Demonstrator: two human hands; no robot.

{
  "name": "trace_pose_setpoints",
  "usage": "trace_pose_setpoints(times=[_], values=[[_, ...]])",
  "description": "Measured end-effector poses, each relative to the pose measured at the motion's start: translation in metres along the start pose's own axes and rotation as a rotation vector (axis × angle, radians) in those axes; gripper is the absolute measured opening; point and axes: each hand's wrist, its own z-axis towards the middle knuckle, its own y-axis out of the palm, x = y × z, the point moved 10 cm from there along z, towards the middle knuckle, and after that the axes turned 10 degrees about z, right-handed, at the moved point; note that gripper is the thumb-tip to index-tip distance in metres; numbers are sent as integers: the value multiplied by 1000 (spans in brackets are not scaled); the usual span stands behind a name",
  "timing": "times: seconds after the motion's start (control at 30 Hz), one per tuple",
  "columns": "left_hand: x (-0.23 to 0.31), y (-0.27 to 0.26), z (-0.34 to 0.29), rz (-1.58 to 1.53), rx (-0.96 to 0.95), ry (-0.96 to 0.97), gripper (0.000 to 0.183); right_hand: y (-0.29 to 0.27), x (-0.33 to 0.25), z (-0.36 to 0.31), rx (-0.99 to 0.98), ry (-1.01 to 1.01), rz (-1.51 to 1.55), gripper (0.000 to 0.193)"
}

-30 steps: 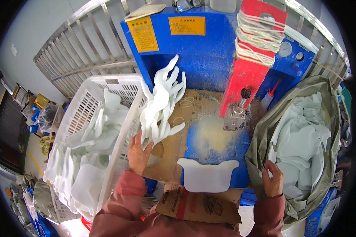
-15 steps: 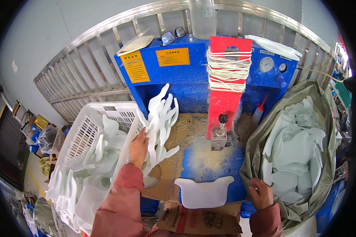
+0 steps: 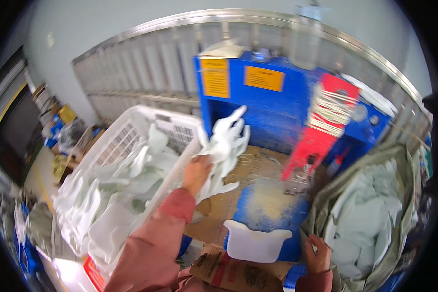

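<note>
My left hand [image 3: 197, 174] reaches to a stack of curved white plastic pieces [image 3: 225, 141] beside the basket, its fingers bent against the edge of one piece. Blur softens the fingertips, and the thumb is hidden. Low on the right, my right hand [image 3: 318, 254] is curled beside the rim of a green sack [image 3: 312, 225]; whatever its fingers may hold is too small to make out. Between my hands a single white plastic piece [image 3: 257, 243], with two horn-like corners, lies flat at the front edge of the blue work plate [image 3: 289, 207].
A white basket [image 3: 174, 187] full of similar pieces stands at left. More pale pieces [image 3: 367, 219] fill the sack. Behind the plate rises a blue machine [image 3: 277, 114] with a cord-wrapped red arm [image 3: 301, 151] and metal head [image 3: 298, 186]. Yellowish powder [image 3: 270, 197] covers part of the plate.
The whole view has swung left and tilted, so the machine now appears farther right. My left hand stays at the stack and my right hand beside the sack.
</note>
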Motion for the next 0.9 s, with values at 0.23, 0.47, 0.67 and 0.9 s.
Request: trace_pose_setpoints(times=[0.23, 0.47, 0.67, 0.9], values=[[4, 3, -4, 21, -29, -26, 32, 8, 1, 5, -24, -58, -86, 22], [-23, -63, -9, -496, 216, -328, 43, 34, -21, 8, -124, -181, -163, 23], [53, -121, -96, -262, -118, 193, 53, 105, -124, -13, -339, -616, -186, 41], [144, -121, -172, -591, -406, 374, 43, 169, -134, -28, -639, -604, -209, 58]])
